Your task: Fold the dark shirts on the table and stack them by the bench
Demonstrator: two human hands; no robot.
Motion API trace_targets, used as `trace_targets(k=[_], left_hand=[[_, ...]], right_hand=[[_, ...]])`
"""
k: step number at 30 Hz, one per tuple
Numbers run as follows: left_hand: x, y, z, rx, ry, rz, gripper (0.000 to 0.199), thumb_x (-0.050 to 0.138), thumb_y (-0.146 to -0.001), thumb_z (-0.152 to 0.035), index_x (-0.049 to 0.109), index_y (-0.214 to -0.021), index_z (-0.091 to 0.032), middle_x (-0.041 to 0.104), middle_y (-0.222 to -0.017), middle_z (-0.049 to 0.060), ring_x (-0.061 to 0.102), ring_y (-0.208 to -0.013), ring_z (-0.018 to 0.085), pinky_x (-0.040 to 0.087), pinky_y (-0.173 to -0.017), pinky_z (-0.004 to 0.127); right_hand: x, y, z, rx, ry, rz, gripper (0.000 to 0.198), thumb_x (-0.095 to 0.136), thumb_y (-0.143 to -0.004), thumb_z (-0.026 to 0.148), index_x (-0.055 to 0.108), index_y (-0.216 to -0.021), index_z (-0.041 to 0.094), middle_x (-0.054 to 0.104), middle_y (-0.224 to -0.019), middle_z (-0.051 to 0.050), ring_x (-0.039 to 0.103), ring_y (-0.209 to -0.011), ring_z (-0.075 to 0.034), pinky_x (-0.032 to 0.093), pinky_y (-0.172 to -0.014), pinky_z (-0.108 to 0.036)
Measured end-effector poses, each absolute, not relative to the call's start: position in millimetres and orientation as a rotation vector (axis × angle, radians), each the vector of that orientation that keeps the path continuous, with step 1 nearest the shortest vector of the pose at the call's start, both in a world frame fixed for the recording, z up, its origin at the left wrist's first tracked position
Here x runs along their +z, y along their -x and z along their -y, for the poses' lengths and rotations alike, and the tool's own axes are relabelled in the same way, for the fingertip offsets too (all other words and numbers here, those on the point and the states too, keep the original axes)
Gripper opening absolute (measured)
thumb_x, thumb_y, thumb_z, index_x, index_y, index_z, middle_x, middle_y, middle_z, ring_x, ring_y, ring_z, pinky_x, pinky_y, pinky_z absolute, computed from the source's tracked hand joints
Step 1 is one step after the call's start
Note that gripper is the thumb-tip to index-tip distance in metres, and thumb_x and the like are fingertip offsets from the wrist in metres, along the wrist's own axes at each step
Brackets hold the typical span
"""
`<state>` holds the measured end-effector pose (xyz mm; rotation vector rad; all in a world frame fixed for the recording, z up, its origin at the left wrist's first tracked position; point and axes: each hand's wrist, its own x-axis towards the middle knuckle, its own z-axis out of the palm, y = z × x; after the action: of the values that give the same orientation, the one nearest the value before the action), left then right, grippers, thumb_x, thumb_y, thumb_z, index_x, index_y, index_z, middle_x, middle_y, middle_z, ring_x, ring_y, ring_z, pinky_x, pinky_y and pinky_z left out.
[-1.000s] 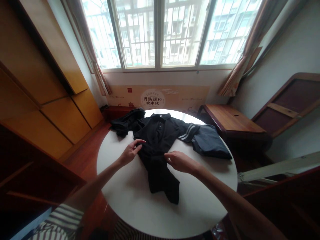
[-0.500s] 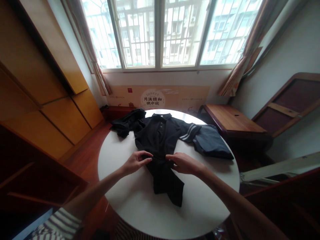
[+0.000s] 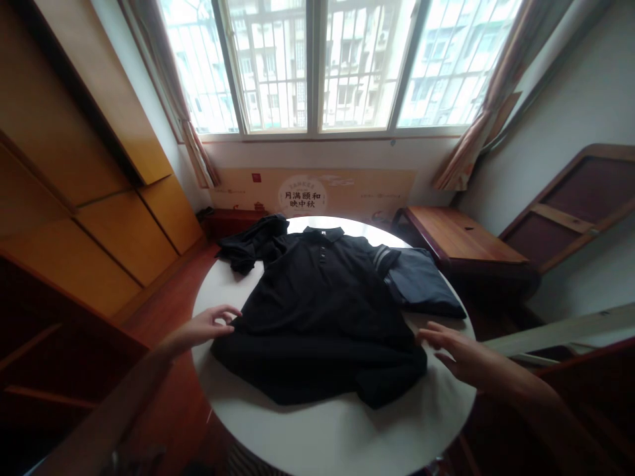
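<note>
A black polo shirt (image 3: 322, 304) lies spread out on the round white table (image 3: 317, 436), its buttoned collar toward the window and its hem toward me. The lower part of the shirt has a loose fold across it. My left hand (image 3: 206, 325) is at the shirt's left edge, fingers curved and thumb apart from them, fingertips at the cloth. At the right edge my right hand (image 3: 456, 354) has its fingers loosely spread, tips close to or touching the fabric. Striped trim shows on the right sleeve (image 3: 383, 259).
A crumpled dark garment (image 3: 253, 241) rests at the table's far left. Folded dark grey clothing (image 3: 426, 284) lies at the right, partly beneath the sleeve. Beyond the table stand a wooden side table (image 3: 461, 231), cabinets (image 3: 114, 231) on the left, and a barred window (image 3: 317, 66).
Both hands have moved apart, the left one leftward and the right one rightward. The shirt's bunched lower part has been pulled out wide, and the fingers have loosened from their pinch.
</note>
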<state>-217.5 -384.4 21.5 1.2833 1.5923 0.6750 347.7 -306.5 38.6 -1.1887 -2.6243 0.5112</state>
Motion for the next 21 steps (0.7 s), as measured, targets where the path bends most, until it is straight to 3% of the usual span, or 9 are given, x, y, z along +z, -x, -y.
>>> trace_targets(k=[4,7,10,14,18,21], left_hand=[[12,205,363,0.702,-1.73,-1.879,0.046,0.064,-0.077,-0.052,0.066,-0.106,-0.017,0.068,-0.094,0.008,0.065,-0.072,0.02,0.052,-0.065,0.03],[17,191,329,0.804,-1.997,-1.962,0.037,0.053,-0.086,-0.045,0.067,-0.105,-0.016,0.069,-0.1,0.01,0.067,-0.078,0.02,0.053,-0.072,0.031],[29,181,280,0.794,-2.039,-2.097,0.031,0.048,-0.09,-0.035,0.069,-0.104,-0.016,0.072,-0.101,0.01,0.068,-0.086,0.021,0.053,-0.079,0.029],[41,174,211,0.54,-1.818,-2.381,0.031,0.047,-0.091,-0.028,0.072,-0.104,-0.014,0.074,-0.104,0.013,0.067,-0.104,0.025,0.049,-0.09,0.028],[38,166,168,0.401,-1.675,-2.443,0.033,0.064,-0.079,-0.038,0.074,-0.093,-0.009,0.074,-0.096,0.02,0.067,-0.103,0.033,0.052,-0.083,0.031],[37,161,155,0.412,-1.634,-2.476,0.033,0.068,-0.073,-0.032,0.074,-0.096,-0.009,0.073,-0.1,0.021,0.068,-0.102,0.034,0.052,-0.079,0.031]], right_hand=[[57,-301,327,0.394,1.051,2.616,0.033,0.046,-0.091,0.019,0.064,-0.119,0.021,0.063,-0.11,-0.011,0.062,-0.101,-0.024,0.052,-0.089,-0.037],[60,-263,351,0.528,0.945,2.789,0.051,0.068,-0.084,0.036,0.056,-0.132,0.024,0.061,-0.122,-0.011,0.06,-0.111,-0.028,0.05,-0.094,-0.04],[54,-245,370,0.62,0.944,2.905,0.052,0.073,-0.075,0.021,0.06,-0.125,0.024,0.061,-0.123,-0.01,0.057,-0.116,-0.03,0.047,-0.097,-0.041],[58,-255,384,0.789,0.976,2.914,0.045,0.052,-0.068,-0.004,0.065,-0.102,0.023,0.064,-0.106,-0.003,0.061,-0.1,-0.02,0.047,-0.086,-0.03],[76,-276,392,1.171,1.061,2.879,0.039,0.053,-0.067,-0.003,0.068,-0.09,0.024,0.065,-0.1,0.001,0.063,-0.091,-0.015,0.046,-0.078,-0.022],[82,-289,391,1.274,1.148,2.832,0.022,0.067,-0.072,0.011,0.071,-0.09,0.023,0.066,-0.097,0.0,0.064,-0.088,-0.017,0.046,-0.074,-0.023]])
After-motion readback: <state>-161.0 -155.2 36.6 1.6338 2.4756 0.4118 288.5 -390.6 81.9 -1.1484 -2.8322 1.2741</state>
